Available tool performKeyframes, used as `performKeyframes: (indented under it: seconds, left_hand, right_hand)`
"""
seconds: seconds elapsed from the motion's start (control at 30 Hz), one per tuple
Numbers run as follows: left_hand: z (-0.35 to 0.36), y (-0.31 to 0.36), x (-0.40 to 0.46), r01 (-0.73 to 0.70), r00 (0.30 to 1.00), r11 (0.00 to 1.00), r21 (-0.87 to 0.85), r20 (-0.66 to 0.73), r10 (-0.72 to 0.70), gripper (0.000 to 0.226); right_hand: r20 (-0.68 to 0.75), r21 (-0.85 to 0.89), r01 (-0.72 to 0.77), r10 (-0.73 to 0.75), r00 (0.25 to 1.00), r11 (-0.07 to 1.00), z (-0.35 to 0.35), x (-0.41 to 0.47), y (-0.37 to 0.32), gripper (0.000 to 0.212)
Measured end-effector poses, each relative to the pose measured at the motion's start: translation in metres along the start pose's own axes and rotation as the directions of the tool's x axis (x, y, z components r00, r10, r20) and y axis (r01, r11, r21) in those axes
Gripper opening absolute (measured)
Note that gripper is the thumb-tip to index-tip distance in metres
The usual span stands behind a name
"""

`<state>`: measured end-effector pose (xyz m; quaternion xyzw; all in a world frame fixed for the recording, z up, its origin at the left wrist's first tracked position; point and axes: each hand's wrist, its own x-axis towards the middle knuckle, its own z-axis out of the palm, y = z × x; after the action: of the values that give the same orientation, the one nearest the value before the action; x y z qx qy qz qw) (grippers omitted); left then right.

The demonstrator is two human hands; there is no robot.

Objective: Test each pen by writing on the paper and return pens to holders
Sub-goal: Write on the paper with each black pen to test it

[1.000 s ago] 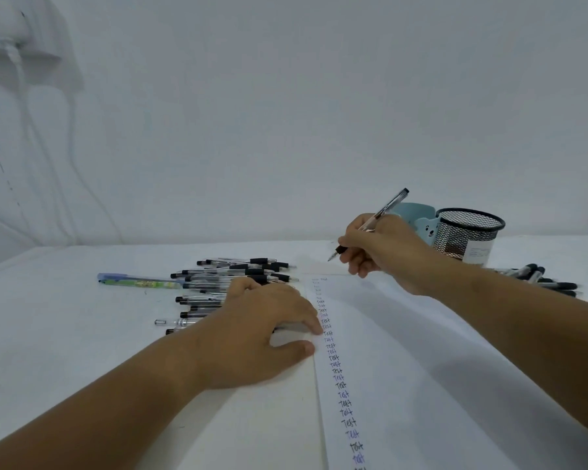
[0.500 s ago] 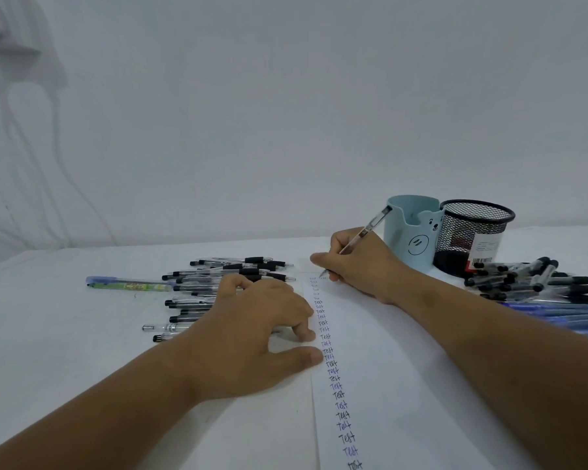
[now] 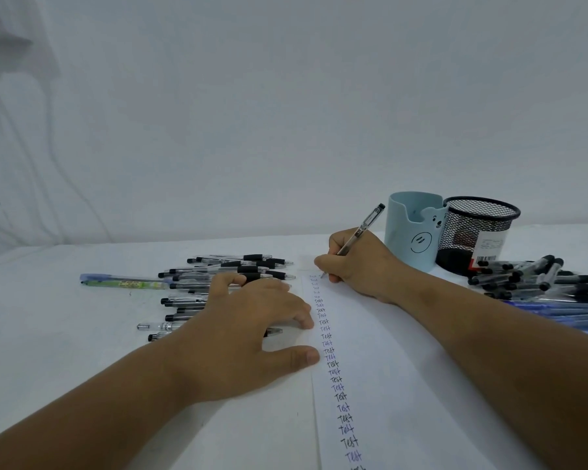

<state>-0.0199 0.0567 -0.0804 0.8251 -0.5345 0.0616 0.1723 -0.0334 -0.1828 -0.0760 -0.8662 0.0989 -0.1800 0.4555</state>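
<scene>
Clear-barrelled pen (image 3: 357,235) sits in the right hand (image 3: 360,266), fingers curled around its lower barrel, black cap end tilted up and away toward the holders. Tip meets the paper (image 3: 381,368) at the far end of a written column.

Column of "Test" entries (image 3: 333,364) runs down the sheet's left margin toward the near edge; some words black, some blue.

Left hand (image 3: 252,330) lies palm down beside that margin, fingers spread and relaxed, thumb and forefinger tips touching the sheet's left edge. It grips nothing.

Behind and under the left hand: a pile of clear pens with black grips (image 3: 224,279) lying roughly parallel on the table (image 3: 48,334). One blue-capped pen with a green barrel (image 3: 123,282) lies just left of the pile.

Beyond the right hand: light blue holder with a bear face (image 3: 413,232), touching or just beside a black mesh holder (image 3: 476,232) that carries a barcode label. Contents of both cannot be made out.

Right of the mesh holder: a second heap of black-capped pens (image 3: 537,276), with blue pens (image 3: 571,317) nearer, partly behind the right forearm.
</scene>
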Motion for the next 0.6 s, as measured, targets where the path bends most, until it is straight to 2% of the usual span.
performKeyframes:
  seconds: [0.33, 0.6]
  left_hand:
    - [-0.0005, 0.0002, -0.0011, 0.012, 1.000, 1.000, -0.008, 0.020, -0.011, 0.062]
    - [-0.0018, 0.0024, -0.0012, 0.041, 0.999, 0.999, -0.012, 0.031, -0.041, 0.047]
  right_hand:
    - [0.011, 0.003, 0.002, -0.002, 1.000, 1.000, -0.0005, 0.0006, 0.0010, 0.030]
    - [-0.002, -0.026, 0.023, -0.023, 1.000, 0.999, 0.0016, 0.0010, 0.0015, 0.028]
